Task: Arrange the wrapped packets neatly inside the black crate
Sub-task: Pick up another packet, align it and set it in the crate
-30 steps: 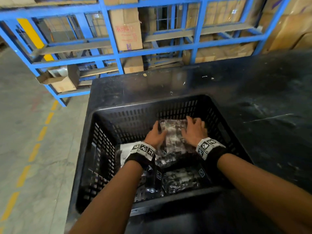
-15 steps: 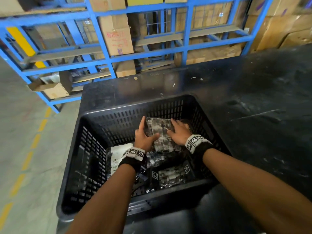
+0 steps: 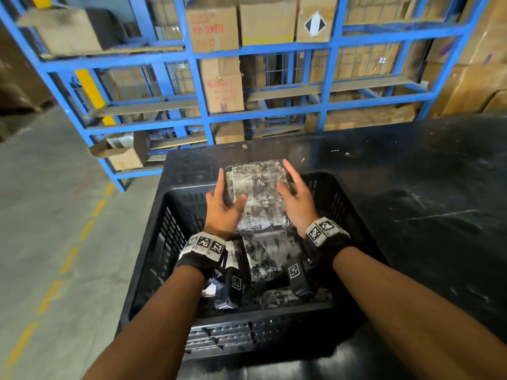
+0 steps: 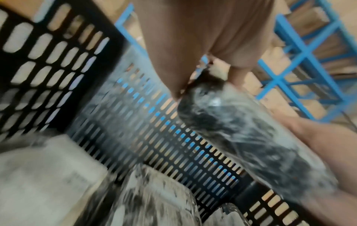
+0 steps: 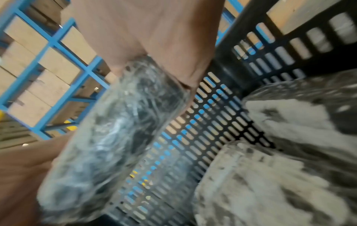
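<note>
A clear-film-wrapped packet (image 3: 258, 197) of dark parts is raised over the black slotted plastic crate (image 3: 153, 259), gripped between left hand (image 3: 222, 208) and right hand (image 3: 295, 198). Next, I'd guess, it needs lowering flat beside the packets below.

Both wrist views are motion-blurred, so the held packet (image 4: 251, 137) shows no legible contents. The hands (image 3: 219, 212) hide its side edges (fingers beneath unseen). Lower packets (image 3: 269, 256) in the crate (image 3: 153, 256) are partly covered by the forearms.
</note>
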